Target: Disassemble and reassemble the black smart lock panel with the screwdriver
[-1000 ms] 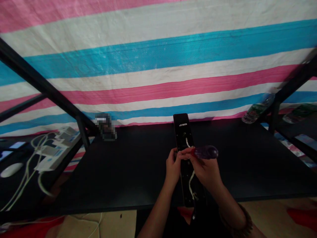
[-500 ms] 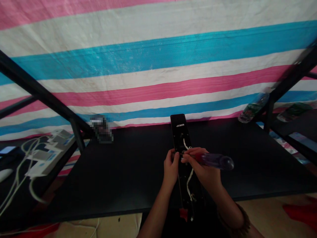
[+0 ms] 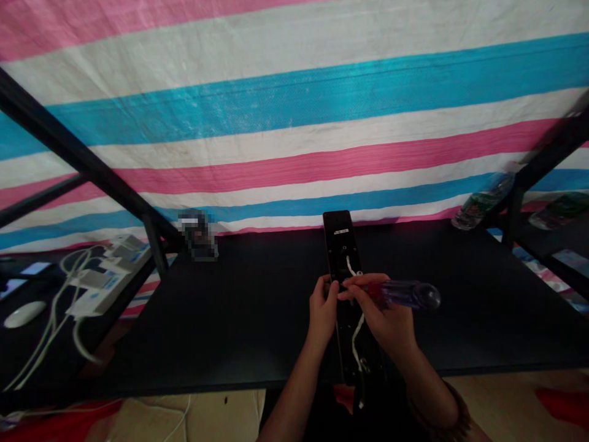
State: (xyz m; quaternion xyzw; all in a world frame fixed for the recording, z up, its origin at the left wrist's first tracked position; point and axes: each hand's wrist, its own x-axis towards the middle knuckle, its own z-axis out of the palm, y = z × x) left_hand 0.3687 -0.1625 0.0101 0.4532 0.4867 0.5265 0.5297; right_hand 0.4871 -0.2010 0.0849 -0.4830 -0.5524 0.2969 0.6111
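A long black panel (image 3: 339,240) lies lengthwise on the dark table, its near end reaching past the table's front edge. It carries a pale label, small fittings and white wires (image 3: 356,339). My left hand (image 3: 323,310) grips the panel's left edge, thumb on top and fingers at the side. In my right hand (image 3: 387,319) is a screwdriver (image 3: 407,294) with a red and clear purplish handle. It is held nearly level over the panel's middle, handle to the right. Its tip is near my left thumb, hidden among the fingers.
At the left stand a white power strip (image 3: 99,288) with plugs and cables, and a white mouse (image 3: 24,314). A plastic bottle (image 3: 481,202) leans at the back right by the black frame (image 3: 513,218). Striped sheeting (image 3: 294,147) hangs behind the table (image 3: 230,319).
The whole view has shifted slightly, so everything sits a little further right. Both hands keep their hold on the panel and screwdriver.
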